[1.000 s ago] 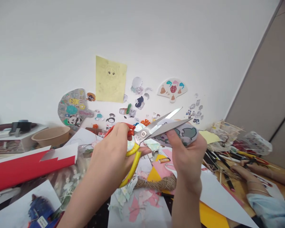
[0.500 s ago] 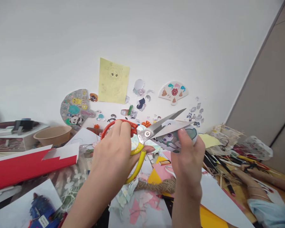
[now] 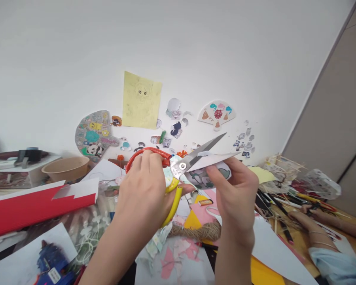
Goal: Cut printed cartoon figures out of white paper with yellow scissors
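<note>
My left hand (image 3: 144,186) is wrapped round the red and yellow handles of a pair of scissors (image 3: 182,166), whose blades stand apart and point up to the right. A paper cutout (image 3: 209,177) with a printed cartoon figure lies between and beside the blades. My right hand (image 3: 235,188) pinches this paper between thumb and fingers, close to the lower blade. Below both hands are a bundle of brown twine (image 3: 195,232) and torn pink paper scraps (image 3: 167,263).
Stickers, a yellow drawing (image 3: 141,99) and a paper fan (image 3: 216,114) are on the wall. A brown bowl (image 3: 65,169) and red card (image 3: 32,206) lie left. Another person's hands (image 3: 304,221) are at the right, among pens and sticks.
The paper cutout has moved left and turned, further in between the blades. My right thumb has shifted left with it. The scissors have moved slightly left.
</note>
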Demonstrator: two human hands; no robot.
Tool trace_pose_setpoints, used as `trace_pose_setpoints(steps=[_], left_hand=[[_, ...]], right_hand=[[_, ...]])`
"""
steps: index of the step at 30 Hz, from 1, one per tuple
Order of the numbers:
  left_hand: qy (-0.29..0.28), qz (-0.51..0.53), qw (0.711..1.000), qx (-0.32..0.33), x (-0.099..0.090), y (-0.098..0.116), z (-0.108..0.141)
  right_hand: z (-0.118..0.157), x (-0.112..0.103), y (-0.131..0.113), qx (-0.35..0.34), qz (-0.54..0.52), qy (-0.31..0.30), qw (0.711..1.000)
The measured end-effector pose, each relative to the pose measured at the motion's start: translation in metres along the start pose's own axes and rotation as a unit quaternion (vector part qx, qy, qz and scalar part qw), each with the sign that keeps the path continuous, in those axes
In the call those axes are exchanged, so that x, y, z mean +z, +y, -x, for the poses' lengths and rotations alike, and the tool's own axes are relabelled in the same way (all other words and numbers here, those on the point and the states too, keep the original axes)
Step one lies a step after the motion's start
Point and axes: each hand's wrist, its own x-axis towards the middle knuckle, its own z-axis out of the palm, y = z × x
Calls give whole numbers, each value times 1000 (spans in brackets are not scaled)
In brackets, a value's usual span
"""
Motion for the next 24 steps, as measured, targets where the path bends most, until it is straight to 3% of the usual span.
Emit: trace_pose_setpoints(steps=[9, 13, 17, 24], left_hand=[[49, -63, 997, -19, -2, -15, -5], [9, -9, 997, -72, -8, -19, -7], [-52, 64, 994, -73, -8, -10, -7], [-59, 59, 994, -66, 0, 0, -7]], right_hand=[[-1, 5, 3, -22, 25, 124, 992], [-4, 6, 4, 11, 15, 159, 987], [-4, 8, 7, 17, -18, 178, 984], [-2, 11, 10, 28, -111, 142, 983]])
